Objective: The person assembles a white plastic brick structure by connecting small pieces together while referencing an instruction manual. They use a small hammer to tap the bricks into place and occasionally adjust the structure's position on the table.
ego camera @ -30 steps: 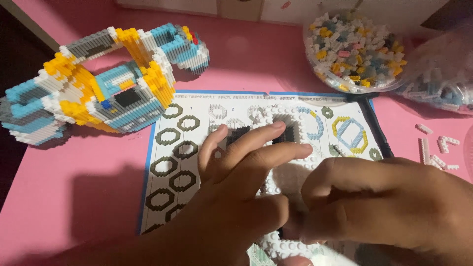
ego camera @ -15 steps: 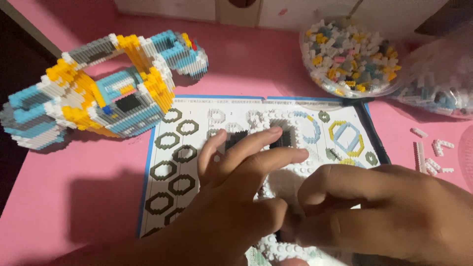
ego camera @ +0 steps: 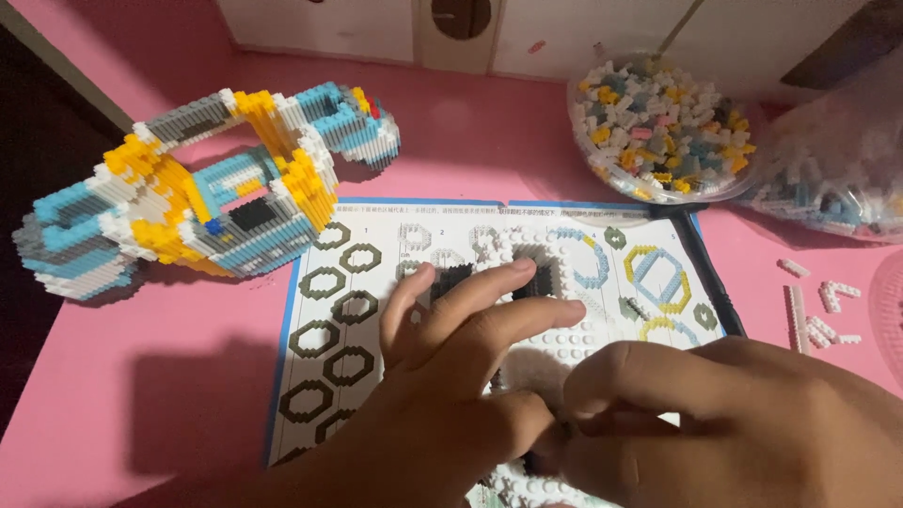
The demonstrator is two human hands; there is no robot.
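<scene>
Fingers (ego camera: 489, 292) of the left hand (ego camera: 451, 376) lie spread flat on the white brick piece (ego camera: 555, 329); the right hand (ego camera: 743, 423), at 5 o'clock, pinches its near edge. Beneath lies the instruction sheet (ego camera: 329, 310). At 10 o'clock stands a blue-yellow brick model (ego camera: 207, 207); at 1 o'clock, a bowl of loose bricks (ego camera: 658, 127).

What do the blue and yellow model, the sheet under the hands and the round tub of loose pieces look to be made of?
The model looks like hard plastic: small studded bricks with a slight sheen. The sheet seems to be printed paper, flat, thin and matte, possibly coated. The round tub looks like clear plastic, since the mixed bricks show through its wall. The white piece under both hands appears to be the same studded plastic.
</scene>
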